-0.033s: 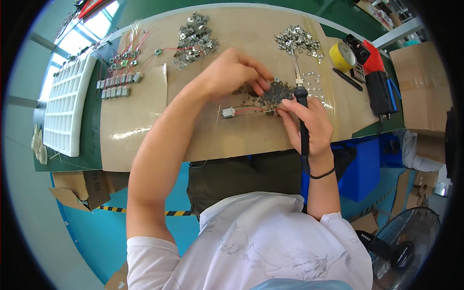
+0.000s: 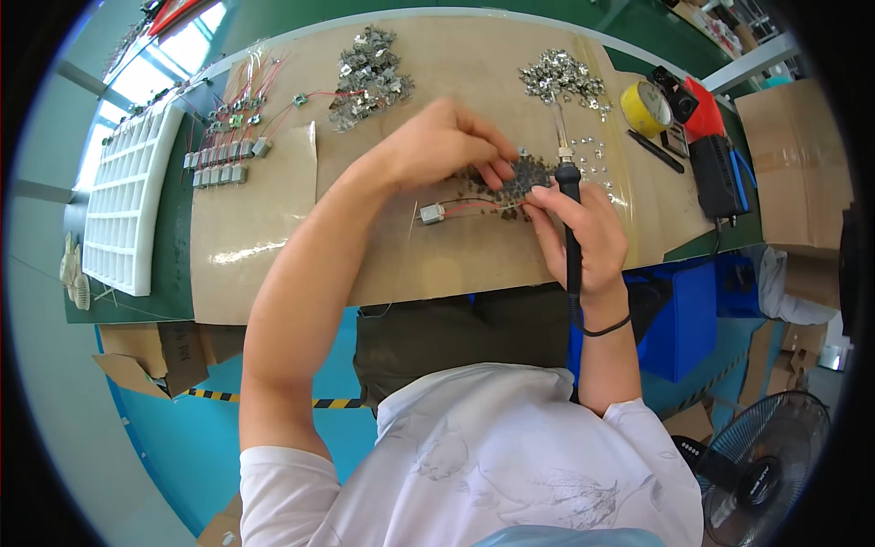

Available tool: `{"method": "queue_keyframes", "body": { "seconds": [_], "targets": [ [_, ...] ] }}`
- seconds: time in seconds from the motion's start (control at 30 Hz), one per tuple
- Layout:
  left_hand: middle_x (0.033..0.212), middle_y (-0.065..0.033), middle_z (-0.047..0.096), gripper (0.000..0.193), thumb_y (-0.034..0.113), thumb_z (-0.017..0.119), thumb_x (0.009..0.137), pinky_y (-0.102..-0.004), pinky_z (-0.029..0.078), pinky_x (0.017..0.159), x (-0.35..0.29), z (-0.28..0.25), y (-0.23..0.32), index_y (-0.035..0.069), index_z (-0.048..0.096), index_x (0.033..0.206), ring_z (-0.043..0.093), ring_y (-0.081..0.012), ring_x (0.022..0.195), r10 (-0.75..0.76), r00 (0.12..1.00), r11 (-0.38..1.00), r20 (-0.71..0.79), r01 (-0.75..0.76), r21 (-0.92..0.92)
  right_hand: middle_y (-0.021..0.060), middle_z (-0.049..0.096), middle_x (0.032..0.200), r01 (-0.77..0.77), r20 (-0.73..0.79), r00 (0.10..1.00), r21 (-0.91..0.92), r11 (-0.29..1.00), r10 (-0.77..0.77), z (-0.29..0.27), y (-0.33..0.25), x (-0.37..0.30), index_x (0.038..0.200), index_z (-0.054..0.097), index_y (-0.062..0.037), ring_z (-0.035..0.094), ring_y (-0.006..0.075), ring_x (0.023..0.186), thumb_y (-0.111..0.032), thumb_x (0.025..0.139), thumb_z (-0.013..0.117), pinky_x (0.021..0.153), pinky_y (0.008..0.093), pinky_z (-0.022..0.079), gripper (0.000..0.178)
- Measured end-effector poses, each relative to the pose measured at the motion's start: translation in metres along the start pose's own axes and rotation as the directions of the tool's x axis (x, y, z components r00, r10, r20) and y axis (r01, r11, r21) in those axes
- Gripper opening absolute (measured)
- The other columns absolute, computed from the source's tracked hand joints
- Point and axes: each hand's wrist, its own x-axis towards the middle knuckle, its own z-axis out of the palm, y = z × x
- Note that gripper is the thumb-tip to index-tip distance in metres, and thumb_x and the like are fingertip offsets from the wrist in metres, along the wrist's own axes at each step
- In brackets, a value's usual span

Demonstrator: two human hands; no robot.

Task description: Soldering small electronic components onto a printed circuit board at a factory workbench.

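My right hand (image 2: 588, 232) is closed around the black handle of a soldering iron (image 2: 571, 214), whose metal shaft points away from me. The same hand's fingertips meet the end of red and black wires (image 2: 474, 202). Those wires run left to a small silver motor (image 2: 431, 213) lying on the brown sheet. My left hand (image 2: 456, 146) hangs over a pile of small dark parts (image 2: 521, 175), its fingers bent and drawn together. Whatever sits between those fingertips, if anything, is too small to make out.
Silvery metal pieces (image 2: 374, 73) are heaped at the back, with another heap (image 2: 561, 73) right of them. Wired motors (image 2: 219, 173) stand in rows at left, beside a white compartment tray (image 2: 132, 201). Yellow tape (image 2: 645, 108) and a black-and-blue device (image 2: 717, 178) are at right.
My left hand has shifted very slightly down and to the right over the dark parts. My right hand, the soldering iron and the motor look almost unmoved.
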Motion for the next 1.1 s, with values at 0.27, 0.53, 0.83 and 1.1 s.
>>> {"method": "queue_keyframes", "body": {
  "seconds": [0.27, 0.53, 0.83, 1.1],
  "targets": [
    [0.09, -0.0099, 0.077, 0.023, 0.006, 0.077, 0.092, -0.0268, 0.054, 0.052, -0.009, 0.011, 0.012, -0.005, 0.078, 0.112, 0.071, -0.012, 0.068, -0.083, 0.99, 0.996, 0.111, 0.077, 0.052, 0.0124, 0.072, 0.092, 0.092, -0.015, 0.996, -0.047, 0.995, -0.092, 0.009, 0.014, 0.002, 0.119, 0.071, -0.0054, 0.067, 0.03, 0.077, 0.015, 0.076, 0.081, 0.067, 0.0372, 0.055, 0.048],
    [0.082, -0.0051, 0.074, 0.019, 0.01, 0.075, 0.094, -0.0264, 0.05, 0.048, -0.004, 0.013, 0.01, -0.004, 0.078, 0.106, 0.066, -0.0091, 0.063, -0.078, 0.996, 0.991, -0.039, 0.082, 0.11, 0.0135, 0.068, 0.085, -0.124, -0.107, 0.988, -0.157, 0.98, 0.108, 0.008, 0.018, -0.008, 0.117, 0.073, -0.006, 0.066, 0.0286, 0.071, 0.009, 0.08, 0.083, 0.063, 0.0368, 0.053, 0.041],
    [0.08, -0.0105, 0.073, 0.019, 0.015, 0.078, 0.088, -0.0347, 0.055, 0.061, 0.005, 0.023, -0.016, 0.0, 0.077, 0.098, 0.066, -0.0176, 0.064, 0.214, 0.93, 0.853, -0.298, -0.029, 0.521, 0.013, 0.067, 0.083, -0.131, 0.033, 0.991, -0.002, 0.991, 0.131, 0.012, -0.003, -0.003, 0.122, 0.071, -0.0052, 0.066, 0.0281, 0.071, 0.009, 0.079, 0.081, 0.063, 0.0371, 0.053, 0.046],
    [0.094, -0.0163, 0.071, 0.014, 0.014, 0.074, 0.087, -0.0436, 0.056, 0.083, 0.005, 0.035, -0.018, 0.001, 0.073, 0.092, 0.07, -0.0358, 0.09, 0.414, 0.878, 0.576, -0.24, -0.049, 0.816, 0.0115, 0.077, 0.09, -0.423, -0.029, 0.889, 0.327, 0.845, 0.457, -0.012, 0.028, -0.029, 0.13, 0.067, 0.004, 0.075, 0.0149, 0.072, -0.011, 0.101, 0.073, 0.065, 0.0239, 0.059, 0.034]
  ]
}}
